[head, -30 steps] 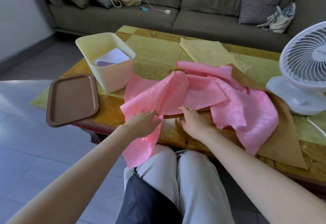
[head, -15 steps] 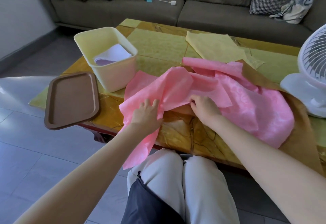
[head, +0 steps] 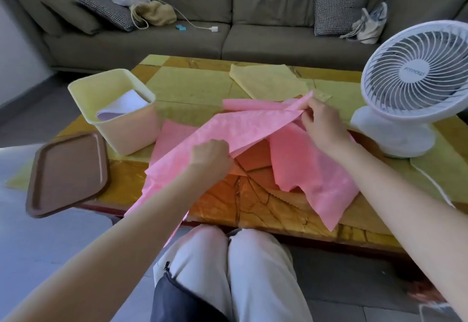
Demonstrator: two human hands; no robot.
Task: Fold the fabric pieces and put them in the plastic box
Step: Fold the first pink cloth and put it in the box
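Note:
A large pink fabric (head: 243,129) is lifted off the low table and stretched between both hands. My left hand (head: 211,155) grips its near edge in a closed fist. My right hand (head: 321,125) pinches a far corner, raised above the table. Part of the pink fabric (head: 316,179) hangs loose over a brown fabric piece (head: 255,167) underneath. A yellow fabric (head: 268,82) lies flat at the back of the table. The cream plastic box (head: 126,131) stands at the left, with a folded pale lilac fabric (head: 121,106) inside.
A brown lid (head: 67,173) overhangs the table's left corner. A white desk fan (head: 415,88) stands at the right, its cord trailing toward me. The yellow-and-amber table (head: 192,86) sits before a grey sofa (head: 253,40) with cushions and bags.
Both hands have closed on the pink fabric and lifted it off the table. My right hand moved up and to the right, pulling the cloth taut.

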